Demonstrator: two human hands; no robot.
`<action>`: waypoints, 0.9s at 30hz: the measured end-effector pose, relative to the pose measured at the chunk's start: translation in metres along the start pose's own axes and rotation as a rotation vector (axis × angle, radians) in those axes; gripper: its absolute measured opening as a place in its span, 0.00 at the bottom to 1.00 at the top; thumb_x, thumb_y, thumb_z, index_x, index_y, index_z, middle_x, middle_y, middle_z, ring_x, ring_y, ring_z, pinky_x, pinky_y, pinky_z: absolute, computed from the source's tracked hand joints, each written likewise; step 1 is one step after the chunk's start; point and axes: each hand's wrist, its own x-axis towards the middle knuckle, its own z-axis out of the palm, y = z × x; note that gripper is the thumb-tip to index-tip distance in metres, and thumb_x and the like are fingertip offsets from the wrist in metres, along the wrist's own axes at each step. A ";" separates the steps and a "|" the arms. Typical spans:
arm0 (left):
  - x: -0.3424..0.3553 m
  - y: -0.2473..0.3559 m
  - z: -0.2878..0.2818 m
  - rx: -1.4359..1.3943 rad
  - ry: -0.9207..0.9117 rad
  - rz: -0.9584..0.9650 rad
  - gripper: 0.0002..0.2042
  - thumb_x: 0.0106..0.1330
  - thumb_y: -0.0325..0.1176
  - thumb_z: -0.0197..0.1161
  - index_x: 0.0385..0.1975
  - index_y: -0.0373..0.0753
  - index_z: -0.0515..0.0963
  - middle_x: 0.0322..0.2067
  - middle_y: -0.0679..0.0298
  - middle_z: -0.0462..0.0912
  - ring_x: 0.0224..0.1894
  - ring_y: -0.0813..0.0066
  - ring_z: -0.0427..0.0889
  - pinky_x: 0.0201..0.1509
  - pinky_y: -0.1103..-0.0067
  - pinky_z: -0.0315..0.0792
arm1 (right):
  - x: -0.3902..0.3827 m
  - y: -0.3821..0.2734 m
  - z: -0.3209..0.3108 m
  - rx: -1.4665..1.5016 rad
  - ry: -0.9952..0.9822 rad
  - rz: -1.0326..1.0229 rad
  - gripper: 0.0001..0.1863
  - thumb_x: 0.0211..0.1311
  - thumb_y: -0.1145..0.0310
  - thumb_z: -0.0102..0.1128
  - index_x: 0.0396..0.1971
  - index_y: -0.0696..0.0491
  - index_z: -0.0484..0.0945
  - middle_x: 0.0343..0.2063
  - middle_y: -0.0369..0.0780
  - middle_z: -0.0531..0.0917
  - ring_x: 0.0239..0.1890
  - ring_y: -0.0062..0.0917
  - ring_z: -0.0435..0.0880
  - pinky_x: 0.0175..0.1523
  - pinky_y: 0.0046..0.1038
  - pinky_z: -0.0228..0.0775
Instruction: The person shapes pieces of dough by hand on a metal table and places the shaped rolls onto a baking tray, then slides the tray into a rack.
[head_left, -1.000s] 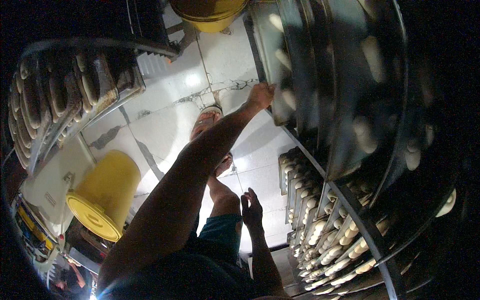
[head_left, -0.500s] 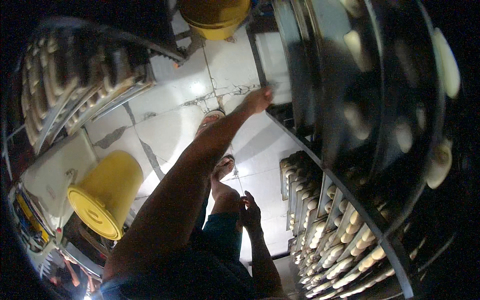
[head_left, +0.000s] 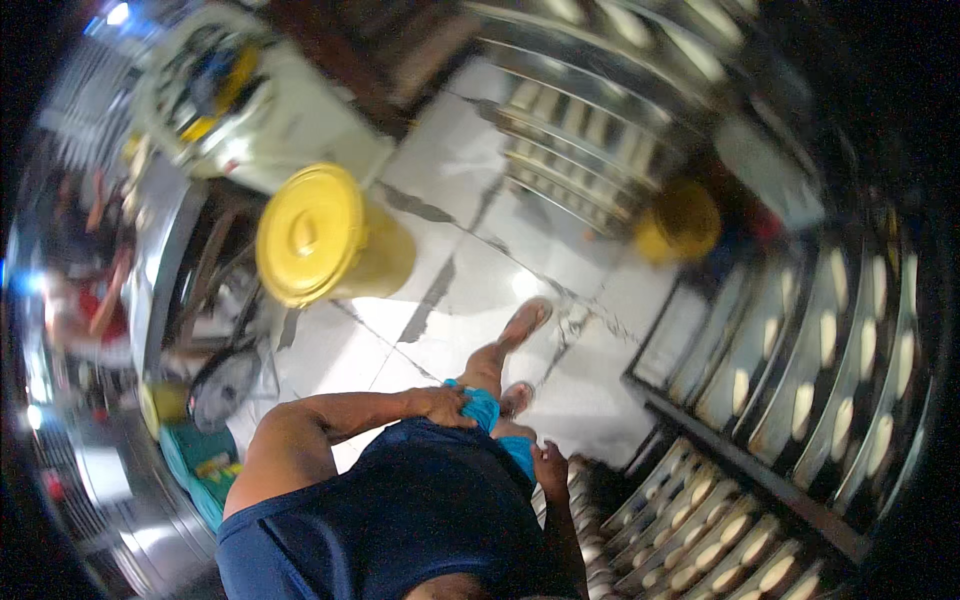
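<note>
Blue shorts (head_left: 482, 407) left of dough-tray rack (head_left: 745, 466): left hand (head_left: 445, 406) on them, fingers half-curled; right hand (head_left: 551, 468) rack-side, fingers bent; can't tell if either grips. Best keep rack clearance.

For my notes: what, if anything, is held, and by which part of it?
I see no object in the left hand or right hand; the left touches the blue shorts, grip unclear.

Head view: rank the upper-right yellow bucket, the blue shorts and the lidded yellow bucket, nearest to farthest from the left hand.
1. Blue shorts, at the left hand.
2. Lidded yellow bucket, ahead-left.
3. Upper-right yellow bucket, farther, ahead-right.
</note>
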 end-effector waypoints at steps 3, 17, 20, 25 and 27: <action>-0.080 0.099 -0.050 -0.310 -0.183 0.159 0.42 0.73 0.72 0.38 0.71 0.40 0.70 0.67 0.46 0.73 0.71 0.49 0.68 0.74 0.61 0.61 | -0.014 0.009 -0.012 -0.089 -0.040 -0.055 0.35 0.64 0.44 0.64 0.56 0.61 0.78 0.42 0.54 0.87 0.47 0.49 0.87 0.54 0.43 0.77; -0.534 0.219 -0.081 -0.926 1.580 2.137 0.35 0.65 0.64 0.51 0.48 0.32 0.78 0.42 0.48 0.76 0.44 0.55 0.76 0.45 0.67 0.74 | 0.036 -0.138 0.013 -0.579 -0.081 -0.333 0.31 0.63 0.47 0.65 0.54 0.58 0.81 0.44 0.51 0.88 0.50 0.46 0.87 0.59 0.42 0.75; -0.603 0.198 -0.038 -1.157 2.211 2.133 0.23 0.66 0.52 0.68 0.36 0.32 0.83 0.26 0.51 0.82 0.26 0.61 0.85 0.28 0.70 0.82 | 0.034 -0.210 0.102 -0.598 -0.211 -0.429 0.31 0.64 0.47 0.64 0.54 0.58 0.81 0.44 0.51 0.88 0.49 0.46 0.87 0.59 0.42 0.76; -0.657 0.038 0.007 -0.098 1.491 2.148 0.53 0.66 0.75 0.52 0.55 0.14 0.76 0.55 0.24 0.73 0.53 0.33 0.81 0.54 0.49 0.76 | 0.002 -0.303 0.215 -0.639 -0.405 -0.545 0.30 0.64 0.47 0.63 0.54 0.58 0.81 0.44 0.50 0.88 0.49 0.46 0.87 0.58 0.42 0.76; -0.675 0.022 0.009 -0.220 1.753 2.331 0.49 0.67 0.71 0.54 0.50 0.14 0.80 0.48 0.21 0.76 0.45 0.31 0.84 0.49 0.45 0.77 | -0.002 -0.345 0.248 -0.629 -0.440 -0.594 0.30 0.64 0.47 0.63 0.54 0.58 0.81 0.45 0.50 0.88 0.49 0.46 0.87 0.57 0.42 0.76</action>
